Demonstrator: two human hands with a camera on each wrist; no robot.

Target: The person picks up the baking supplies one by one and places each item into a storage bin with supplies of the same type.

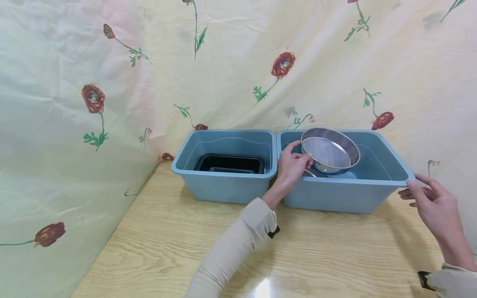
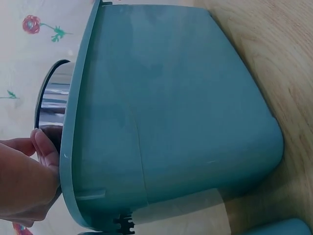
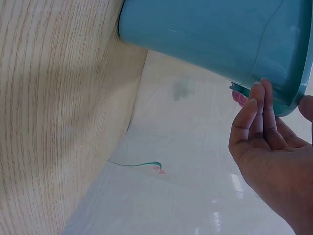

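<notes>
A round metal sieve point(image 1: 328, 153) with a fine mesh leans at a tilt in the mouth of the right blue bin point(image 1: 335, 194). My left hand point(image 1: 292, 165) pinches its near-left rim between thumb and fingers. In the left wrist view, the sieve's shiny side point(image 2: 53, 100) shows above the bin's edge. At the bin's front right corner, my right hand point(image 1: 436, 203) holds the rim, thumb on top and fingers below. The right wrist view shows those fingers point(image 3: 264, 115) under the lip. Another metal piece, partly hidden, lies in the bin below my left hand.
A second blue bin point(image 1: 223, 188) stands close on the left, with a black rectangular pan point(image 1: 231, 162) inside. Both bins sit on a wood-grain table point(image 1: 156, 244), against a flowered cloth point(image 1: 231, 82) at the back. The cloth also hangs along the left side.
</notes>
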